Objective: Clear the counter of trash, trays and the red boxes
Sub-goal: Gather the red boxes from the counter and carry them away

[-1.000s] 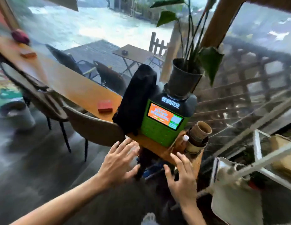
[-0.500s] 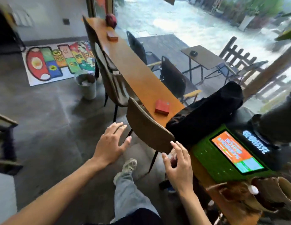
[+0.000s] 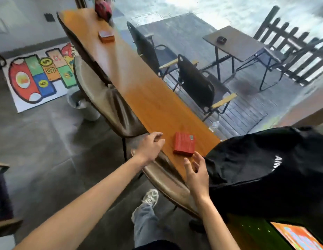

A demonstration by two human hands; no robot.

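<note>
Both empty hands, left hand (image 3: 150, 147) and right hand (image 3: 196, 175), flank the near red box (image 3: 184, 144) on the counter (image 3: 139, 87), fingers loosely spread, probably to lift it.

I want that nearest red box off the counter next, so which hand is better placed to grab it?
The right hand. Its open fingers reach toward the near edge of the flat red box on the orange wooden counter. The left hand sits loosely curled at the counter's edge, to the box's left.

Green device (image 3: 265, 233): cut off by the bottom and right edges; black garment (image 3: 265, 170) covers its top.
Dark red object (image 3: 103, 8), far counter end: blurred, unidentifiable.
Near chair (image 3: 168, 179): seat hidden by forearm.
</note>
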